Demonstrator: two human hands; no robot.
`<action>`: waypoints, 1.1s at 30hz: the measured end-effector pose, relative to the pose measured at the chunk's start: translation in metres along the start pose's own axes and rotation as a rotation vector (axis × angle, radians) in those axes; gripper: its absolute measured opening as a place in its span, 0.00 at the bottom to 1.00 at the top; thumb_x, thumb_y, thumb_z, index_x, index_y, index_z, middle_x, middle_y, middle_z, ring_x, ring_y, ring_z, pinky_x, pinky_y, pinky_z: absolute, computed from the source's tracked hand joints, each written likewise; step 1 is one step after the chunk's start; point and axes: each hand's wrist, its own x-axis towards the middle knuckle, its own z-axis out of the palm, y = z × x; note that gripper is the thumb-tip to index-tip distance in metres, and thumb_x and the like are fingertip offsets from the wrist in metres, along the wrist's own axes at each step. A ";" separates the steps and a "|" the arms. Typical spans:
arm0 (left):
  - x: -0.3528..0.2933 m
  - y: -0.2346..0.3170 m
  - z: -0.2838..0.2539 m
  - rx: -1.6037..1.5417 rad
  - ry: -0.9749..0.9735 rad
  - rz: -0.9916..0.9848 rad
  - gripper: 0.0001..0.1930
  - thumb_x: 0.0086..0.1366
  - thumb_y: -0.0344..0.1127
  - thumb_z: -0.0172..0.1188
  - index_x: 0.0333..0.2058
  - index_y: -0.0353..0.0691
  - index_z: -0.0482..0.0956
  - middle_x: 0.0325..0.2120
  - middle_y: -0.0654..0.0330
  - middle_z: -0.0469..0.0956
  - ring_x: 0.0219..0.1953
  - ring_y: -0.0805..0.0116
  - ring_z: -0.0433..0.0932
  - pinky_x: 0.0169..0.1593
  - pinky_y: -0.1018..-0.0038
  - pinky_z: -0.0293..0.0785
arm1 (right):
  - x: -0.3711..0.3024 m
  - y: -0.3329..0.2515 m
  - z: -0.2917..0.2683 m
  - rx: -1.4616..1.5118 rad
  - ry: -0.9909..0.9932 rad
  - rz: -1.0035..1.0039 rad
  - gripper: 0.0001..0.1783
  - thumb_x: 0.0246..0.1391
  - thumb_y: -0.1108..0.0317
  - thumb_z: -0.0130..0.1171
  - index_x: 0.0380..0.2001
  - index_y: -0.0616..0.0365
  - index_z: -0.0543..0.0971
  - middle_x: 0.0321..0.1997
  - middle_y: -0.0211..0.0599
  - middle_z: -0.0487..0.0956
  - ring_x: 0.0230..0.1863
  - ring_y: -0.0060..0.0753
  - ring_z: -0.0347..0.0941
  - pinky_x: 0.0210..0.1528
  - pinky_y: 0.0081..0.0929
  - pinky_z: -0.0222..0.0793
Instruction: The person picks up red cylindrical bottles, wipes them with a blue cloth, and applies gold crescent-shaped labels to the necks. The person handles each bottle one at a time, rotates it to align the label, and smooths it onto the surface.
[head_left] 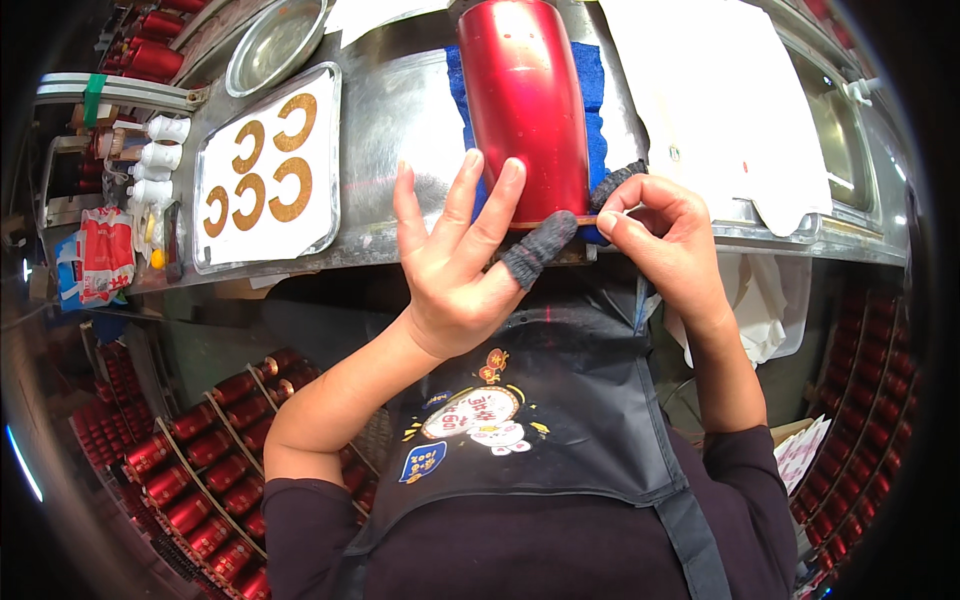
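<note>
Now my left hand point(452, 290) fans its fingers wide, thumb in a dark knit cover point(541, 249) at the near rim of the red cylinder point(530, 110), which lies on a blue cloth point(594, 85) on the metal table point(393, 105). My right hand point(674, 240) curls beside that rim; whether its thumb and finger pinch anything, I cannot tell.

The person is wearing a dark shirt point(560, 555) with short sleeves point(750, 475). Over it, a black apron point(590, 450) is covering the front, with a wide black strap point(692, 545) running along the near right. A print point(470, 415) is decorating the apron: a white cartoon animal point(497, 434) is sitting by a pale oval, with a blue badge point(424, 462) showing at left and red-orange roundels point(493, 366) on the far side. Grey knit cots point(542, 249) are covering one finger of the left hand point(450, 290) and one of the right hand point(668, 238).
</note>
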 end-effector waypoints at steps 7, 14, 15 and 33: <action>0.011 0.006 0.014 -0.106 0.028 -0.178 0.27 0.47 0.34 0.76 0.49 0.39 0.83 0.59 0.45 0.74 0.63 0.46 0.72 0.67 0.38 0.52 | 0.003 0.004 0.001 -0.165 0.018 -0.034 0.04 0.55 0.74 0.64 0.29 0.60 0.78 0.28 0.17 0.73 0.24 0.04 0.61 0.25 0.09 0.53; -0.025 -0.006 0.004 -0.326 0.059 -0.333 0.29 0.51 0.33 0.76 0.52 0.32 0.79 0.61 0.42 0.71 0.63 0.47 0.72 0.66 0.37 0.52 | -0.015 0.001 0.019 -0.194 0.153 -0.128 0.05 0.56 0.74 0.61 0.34 0.64 0.76 0.32 0.23 0.69 0.22 0.06 0.58 0.24 0.11 0.53; -0.030 -0.004 0.002 -0.331 0.046 -0.353 0.28 0.52 0.33 0.75 0.52 0.32 0.79 0.61 0.42 0.71 0.63 0.46 0.72 0.67 0.37 0.51 | -0.017 0.001 0.025 -0.203 0.168 -0.149 0.08 0.55 0.73 0.61 0.37 0.64 0.76 0.34 0.24 0.69 0.21 0.07 0.57 0.24 0.12 0.53; -0.057 0.014 0.006 -0.258 -0.075 -0.406 0.22 0.62 0.39 0.67 0.51 0.34 0.80 0.66 0.42 0.65 0.70 0.44 0.61 0.68 0.35 0.26 | 0.000 0.009 0.058 -0.490 0.406 -0.435 0.30 0.44 0.56 0.73 0.44 0.59 0.69 0.40 0.42 0.68 0.39 0.43 0.68 0.33 0.37 0.70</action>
